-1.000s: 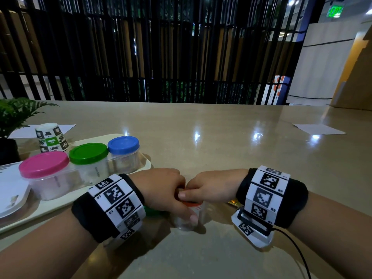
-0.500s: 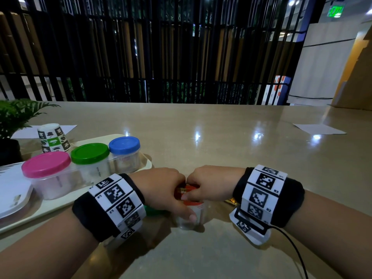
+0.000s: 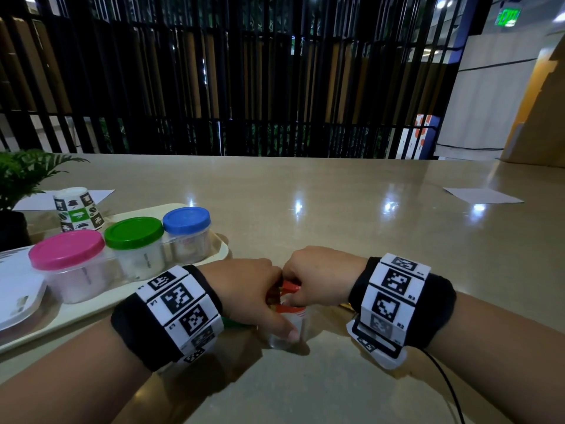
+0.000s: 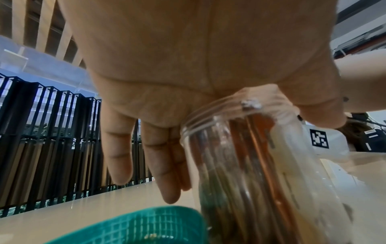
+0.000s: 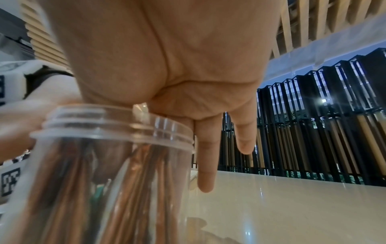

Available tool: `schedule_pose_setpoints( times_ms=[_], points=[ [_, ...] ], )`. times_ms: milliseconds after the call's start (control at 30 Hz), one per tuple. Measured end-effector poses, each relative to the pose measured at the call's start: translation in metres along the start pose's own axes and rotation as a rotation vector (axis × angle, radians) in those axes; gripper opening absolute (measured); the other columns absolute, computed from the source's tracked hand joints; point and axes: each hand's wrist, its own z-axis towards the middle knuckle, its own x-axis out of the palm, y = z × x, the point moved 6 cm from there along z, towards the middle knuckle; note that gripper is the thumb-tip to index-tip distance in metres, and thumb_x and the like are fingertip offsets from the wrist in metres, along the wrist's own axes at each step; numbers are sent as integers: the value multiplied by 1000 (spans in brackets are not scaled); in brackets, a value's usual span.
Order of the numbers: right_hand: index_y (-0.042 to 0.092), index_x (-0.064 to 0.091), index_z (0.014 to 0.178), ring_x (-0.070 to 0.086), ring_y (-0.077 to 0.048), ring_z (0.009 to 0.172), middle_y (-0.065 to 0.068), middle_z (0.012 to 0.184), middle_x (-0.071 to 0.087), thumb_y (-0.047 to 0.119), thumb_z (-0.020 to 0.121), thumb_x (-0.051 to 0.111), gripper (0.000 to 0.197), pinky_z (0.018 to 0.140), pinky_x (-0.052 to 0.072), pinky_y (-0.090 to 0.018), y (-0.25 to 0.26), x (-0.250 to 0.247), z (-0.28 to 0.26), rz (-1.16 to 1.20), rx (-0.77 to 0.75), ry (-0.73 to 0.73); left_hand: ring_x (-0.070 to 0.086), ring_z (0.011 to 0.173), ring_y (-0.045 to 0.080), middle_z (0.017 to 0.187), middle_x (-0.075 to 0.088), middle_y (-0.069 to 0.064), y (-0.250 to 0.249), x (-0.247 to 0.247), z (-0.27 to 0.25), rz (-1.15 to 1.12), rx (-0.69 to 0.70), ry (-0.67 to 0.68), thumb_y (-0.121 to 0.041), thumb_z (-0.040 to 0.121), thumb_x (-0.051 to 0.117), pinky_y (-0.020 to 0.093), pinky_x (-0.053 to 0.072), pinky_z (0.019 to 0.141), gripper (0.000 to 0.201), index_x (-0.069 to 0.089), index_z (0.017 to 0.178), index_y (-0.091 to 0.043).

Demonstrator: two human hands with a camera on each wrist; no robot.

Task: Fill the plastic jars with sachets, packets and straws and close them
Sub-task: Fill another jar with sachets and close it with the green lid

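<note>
A small clear plastic jar (image 3: pixel 301 324) stands on the table near me, its threaded mouth uncapped (image 5: pixel 117 122). It holds red and brown stick sachets (image 3: pixel 289 286), which show through its wall (image 4: pixel 256 165). My left hand (image 3: pixel 247 292) holds the jar, with the thumb running down its front. My right hand (image 3: pixel 315 276) pinches the sachet tops just above the mouth, and its other fingers (image 5: pixel 205 165) hang straight behind the jar. A green lid (image 4: pixel 135 226) lies on the table under my left wrist (image 3: pixel 232 321).
A cream tray (image 3: pixel 91 313) on the left carries three closed jars with pink (image 3: pixel 67 249), green (image 3: pixel 133 232) and blue (image 3: pixel 186 220) lids. Behind it stand an upturned paper cup (image 3: pixel 79 209) and a plant (image 3: pixel 24 175). A white plate (image 3: pixel 18 298) lies far left, a paper sheet (image 3: pixel 481 195) far right.
My right hand has risen slightly, and the red sachet tops now show between the two hands. The left hand stays on the jar.
</note>
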Motion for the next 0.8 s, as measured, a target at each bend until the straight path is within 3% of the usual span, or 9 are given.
schedule_pose_setpoints(
  times_ms=[100,167,267,333,467,600,667,800],
  points=[
    [15,68,89,56,-12,64,4,71,62,44,88,62,29,58,46,-26,-3,-5,-4,93,4,12,55,99,12,112,52,-6,2,2,0,7,-19,10,-74,68,65,36,50,93,73,51,124,-29],
    [18,71,96,62,-11,78,6,84,68,47,87,61,32,70,52,-28,-11,-19,-11,222,7,-39,54,100,12,112,51,-7,2,2,-1,-2,-21,7,-74,68,66,35,50,93,75,51,125,-28],
    [21,69,92,65,-6,84,9,84,72,37,91,59,19,81,50,-29,-43,-47,-26,447,61,-215,51,96,9,109,48,-9,3,2,-1,9,-37,-2,-74,69,65,30,47,89,73,48,123,-28],
    [22,65,88,67,-5,80,6,80,73,25,92,59,7,81,50,-29,-70,-51,-34,508,136,-248,50,94,9,108,46,-9,3,4,-1,11,-40,2,-74,69,65,28,45,86,73,47,123,-28],
    [25,63,94,57,-10,81,10,86,58,16,87,62,11,70,45,-23,-103,-12,-31,221,280,29,50,95,10,109,46,-9,4,3,0,13,-38,-4,-73,69,65,27,44,86,74,47,124,-27],
    [35,55,120,50,-14,104,8,115,50,17,78,74,49,85,49,-30,-103,23,-24,53,278,265,49,98,10,111,45,-10,5,4,0,6,-40,13,-74,69,64,27,44,89,78,44,129,-28],
    [37,49,127,47,-17,111,6,122,43,20,74,79,63,91,50,-36,-100,30,-22,39,268,319,49,99,9,111,44,-11,5,5,1,-2,-40,24,-75,69,64,27,44,90,78,43,130,-29],
    [33,49,116,48,-17,106,8,117,43,20,68,83,60,86,51,-38,-101,34,-17,50,265,304,49,98,8,110,44,-12,7,6,1,-12,-36,27,-75,69,63,27,44,89,77,42,128,-31]
  ],
)
